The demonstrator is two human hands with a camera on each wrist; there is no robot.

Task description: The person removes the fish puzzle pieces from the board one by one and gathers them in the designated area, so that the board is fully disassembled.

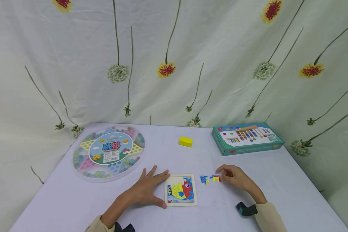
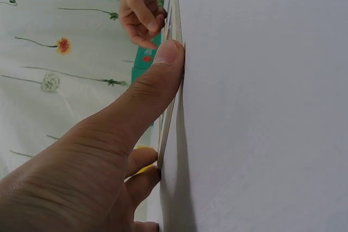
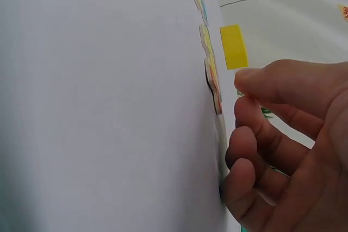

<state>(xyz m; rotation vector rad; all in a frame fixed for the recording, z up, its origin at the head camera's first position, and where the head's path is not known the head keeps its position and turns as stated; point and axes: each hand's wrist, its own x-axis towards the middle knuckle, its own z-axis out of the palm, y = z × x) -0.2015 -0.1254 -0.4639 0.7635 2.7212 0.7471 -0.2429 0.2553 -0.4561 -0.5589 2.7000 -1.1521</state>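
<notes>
A square wooden puzzle board [image 1: 181, 203] with a yellow and red fish picture lies on the white table. My left hand [image 1: 147, 190] spreads its fairly straight fingers along the board's left side; thumb and forefinger touch its left corners. In the left wrist view the thumb [image 2: 147, 88] presses the board's edge [image 2: 169, 118]. Right of the board lie loose puzzle pieces: a blue and yellow one [image 1: 203, 179] and a yellow and red part [image 1: 215, 178]. Beside them hovers my right hand [image 1: 235, 176], fingers loosely bent. The right wrist view shows nothing between its fingers.
A round Chinese checkers set [image 1: 110, 175] in clear packaging lies at the left. A yellow block [image 1: 185, 141] sits farther back, and a green toy box [image 1: 249, 148] stands at the back right. Behind the table hangs a flowered cloth [image 1: 150, 42].
</notes>
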